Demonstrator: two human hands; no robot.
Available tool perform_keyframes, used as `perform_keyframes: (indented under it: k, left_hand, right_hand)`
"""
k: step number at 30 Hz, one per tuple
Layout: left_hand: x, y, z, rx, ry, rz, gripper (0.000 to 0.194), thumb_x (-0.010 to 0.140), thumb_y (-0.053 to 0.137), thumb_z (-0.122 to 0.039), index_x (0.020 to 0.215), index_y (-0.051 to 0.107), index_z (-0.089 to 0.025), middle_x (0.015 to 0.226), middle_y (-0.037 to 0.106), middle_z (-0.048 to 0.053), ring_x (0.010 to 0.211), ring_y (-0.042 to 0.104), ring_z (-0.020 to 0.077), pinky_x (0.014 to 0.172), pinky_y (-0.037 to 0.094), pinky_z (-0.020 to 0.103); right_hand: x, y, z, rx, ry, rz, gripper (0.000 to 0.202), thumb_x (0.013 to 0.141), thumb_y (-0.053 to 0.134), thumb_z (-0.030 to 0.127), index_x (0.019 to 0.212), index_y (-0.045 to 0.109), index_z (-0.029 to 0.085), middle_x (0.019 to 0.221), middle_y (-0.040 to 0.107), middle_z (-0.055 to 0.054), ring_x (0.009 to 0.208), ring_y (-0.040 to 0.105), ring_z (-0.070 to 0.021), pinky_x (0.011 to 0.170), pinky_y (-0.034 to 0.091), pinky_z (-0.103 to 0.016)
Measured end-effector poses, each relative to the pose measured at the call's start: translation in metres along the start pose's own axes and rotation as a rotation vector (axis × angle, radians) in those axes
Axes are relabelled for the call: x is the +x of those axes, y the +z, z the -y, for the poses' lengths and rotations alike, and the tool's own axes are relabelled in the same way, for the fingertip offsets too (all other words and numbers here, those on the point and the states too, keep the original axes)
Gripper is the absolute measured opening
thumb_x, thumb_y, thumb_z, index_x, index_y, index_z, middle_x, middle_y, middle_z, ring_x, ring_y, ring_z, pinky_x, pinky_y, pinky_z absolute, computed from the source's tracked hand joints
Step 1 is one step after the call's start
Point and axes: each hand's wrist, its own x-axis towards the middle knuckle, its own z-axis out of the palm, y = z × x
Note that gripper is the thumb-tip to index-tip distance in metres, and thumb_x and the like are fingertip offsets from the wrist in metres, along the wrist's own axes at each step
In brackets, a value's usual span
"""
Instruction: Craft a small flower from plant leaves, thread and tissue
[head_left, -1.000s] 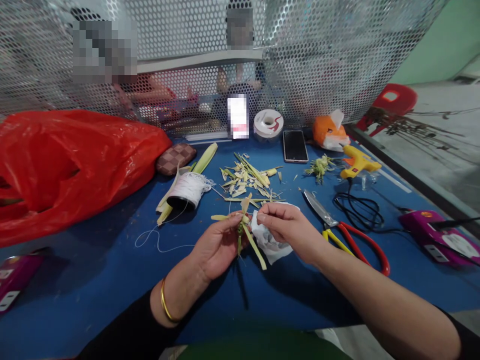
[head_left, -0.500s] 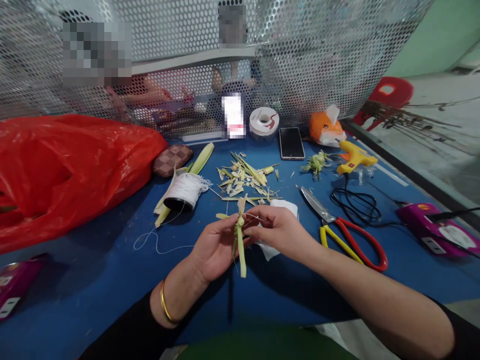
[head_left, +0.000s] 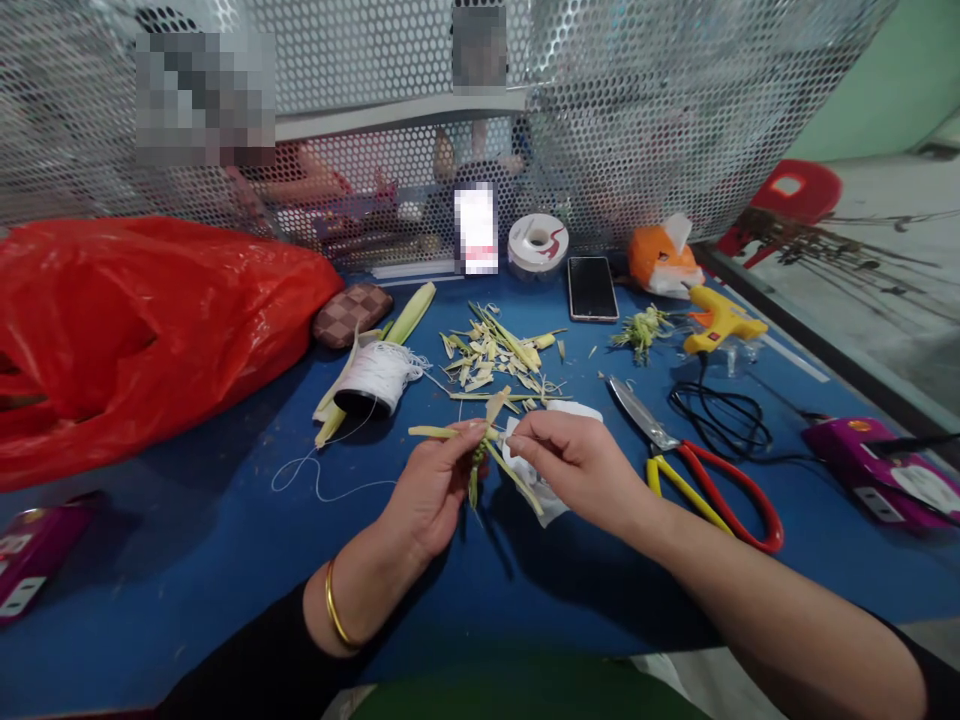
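Note:
My left hand (head_left: 435,480) pinches a small tied piece of pale green leaf strips (head_left: 478,460), its ends sticking out left, down and to the lower right. Close beside it, my right hand (head_left: 566,460) has thumb and forefinger pressed together on a fine white thread at the binding; the thread is barely visible there. A spool of white thread (head_left: 379,372) lies on its side to the left, its loose line looping over the table toward my left hand. White tissue (head_left: 555,510) lies under my right hand.
Leaf scraps (head_left: 495,350) lie ahead. Scissors (head_left: 675,450), a yellow glue gun (head_left: 720,320) and a purple power strip (head_left: 874,470) are right. A phone (head_left: 592,288) and ribbon roll (head_left: 538,243) stand behind. A red plastic bag (head_left: 150,340) covers the left; perforated metal mesh (head_left: 360,60) rises at the back.
The leaf piece has turned in my left hand: the long strip that hung straight down now slants to the lower right, and another points left. My right fingers have drawn slightly away.

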Motion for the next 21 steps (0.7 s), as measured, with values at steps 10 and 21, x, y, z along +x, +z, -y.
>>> perform_keyframes:
  k: [10,21]
  left_hand:
    - [-0.010,0.003,0.009,0.292,0.158,0.057,0.028,0.059,0.088,-0.030,0.073,0.074,-0.010,0.063,0.070,0.006,0.054,0.063,0.0139,0.054,0.048,0.024]
    - [-0.017,-0.002,0.011,0.419,0.036,0.210,0.031,0.069,0.080,-0.028,0.094,0.071,-0.011,0.074,0.072,0.008,0.055,0.064,0.0142,0.050,0.051,0.023]
  right_hand:
    - [0.001,0.002,-0.004,0.137,-0.035,-0.022,0.024,0.091,0.051,0.028,0.070,0.059,0.019,0.068,0.058,0.000,0.066,0.052,-0.0129,0.064,0.040,-0.026]
    - [0.010,0.006,-0.015,0.242,0.171,-0.017,0.024,0.083,0.056,0.033,0.064,0.059,0.019,0.062,0.055,0.002,0.060,0.047,-0.0118,0.058,0.037,-0.026]
